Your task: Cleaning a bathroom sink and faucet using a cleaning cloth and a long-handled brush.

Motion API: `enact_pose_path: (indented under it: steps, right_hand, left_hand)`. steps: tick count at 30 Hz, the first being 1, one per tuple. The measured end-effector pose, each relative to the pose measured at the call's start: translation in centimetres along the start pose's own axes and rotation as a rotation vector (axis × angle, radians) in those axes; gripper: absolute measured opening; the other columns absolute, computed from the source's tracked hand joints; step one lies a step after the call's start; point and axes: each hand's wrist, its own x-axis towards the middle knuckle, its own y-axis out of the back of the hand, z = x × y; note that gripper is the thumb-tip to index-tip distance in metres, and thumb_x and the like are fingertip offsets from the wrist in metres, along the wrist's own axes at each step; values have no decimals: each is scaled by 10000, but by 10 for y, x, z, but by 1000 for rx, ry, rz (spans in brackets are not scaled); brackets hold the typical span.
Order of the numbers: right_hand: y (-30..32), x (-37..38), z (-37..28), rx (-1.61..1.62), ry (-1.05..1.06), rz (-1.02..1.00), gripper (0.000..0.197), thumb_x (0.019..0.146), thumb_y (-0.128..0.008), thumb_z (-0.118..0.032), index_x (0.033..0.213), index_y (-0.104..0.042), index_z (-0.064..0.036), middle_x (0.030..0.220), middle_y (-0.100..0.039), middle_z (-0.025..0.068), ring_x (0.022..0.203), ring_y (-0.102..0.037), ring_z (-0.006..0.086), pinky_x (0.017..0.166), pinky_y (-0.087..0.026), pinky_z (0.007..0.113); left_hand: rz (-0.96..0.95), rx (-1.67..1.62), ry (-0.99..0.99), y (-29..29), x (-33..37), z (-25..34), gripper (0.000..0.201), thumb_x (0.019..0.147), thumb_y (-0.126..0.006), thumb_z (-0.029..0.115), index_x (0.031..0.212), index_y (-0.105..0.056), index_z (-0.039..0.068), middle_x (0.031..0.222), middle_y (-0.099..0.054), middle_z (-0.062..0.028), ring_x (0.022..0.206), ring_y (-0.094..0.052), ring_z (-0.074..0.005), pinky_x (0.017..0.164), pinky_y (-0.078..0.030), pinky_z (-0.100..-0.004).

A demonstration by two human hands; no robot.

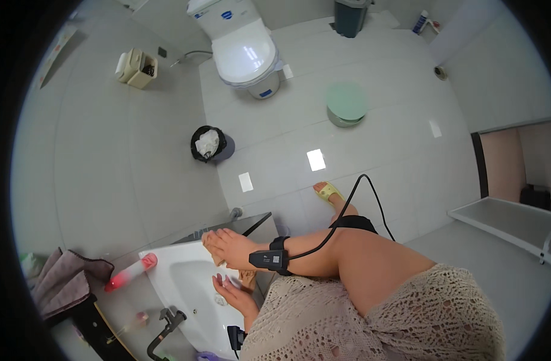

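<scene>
Tan cloth (214, 256), head view: bunched under the right hand (232, 248) over the white washbasin (161, 289), with a tan piece also showing by the left hand (236, 296). Right grip: fingers curled down on the cloth, back of hand up, black device (269, 260) strapped at the wrist. Left: below the right, fingers partly extended and slightly apart; can't tell if it has hold of any cloth. Dark faucet (167, 328) at basin's near-left side; red-pink bottle (131, 272) lies just beside the left rim, greyish-mauve towel (74, 280) further left. Floor: bagged bin (224, 147), toilet (245, 57) beyond it, green-lidded bucket (346, 102) to the right.
</scene>
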Motion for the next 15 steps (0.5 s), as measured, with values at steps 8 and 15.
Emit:
enact_pose_path:
  steps: [8, 15]
  right_hand:
    - [8, 58, -6, 324, -338, -226, 471, 696, -766, -241, 1067, -619, 10, 976, -633, 203, 856, -662, 326, 677, -541, 417]
    - [-8, 119, -35, 361, -424, -362, 358, 803, -691, -295, 1001, -650, 1, 969, -673, 177, 880, -668, 344, 762, -527, 427]
  left_hand:
    - [153, 204, 99, 1, 13, -39, 586, 1043, -252, 383, 1252, -549, -78, 1238, -584, -246, 1194, -521, -348, 1052, -352, -379]
    - [-29, 299, 127, 35, 15, -7, 536, 1009, -334, 358, 1380, -443, -13, 1331, -517, -250, 1231, -491, -394, 1041, -372, -405]
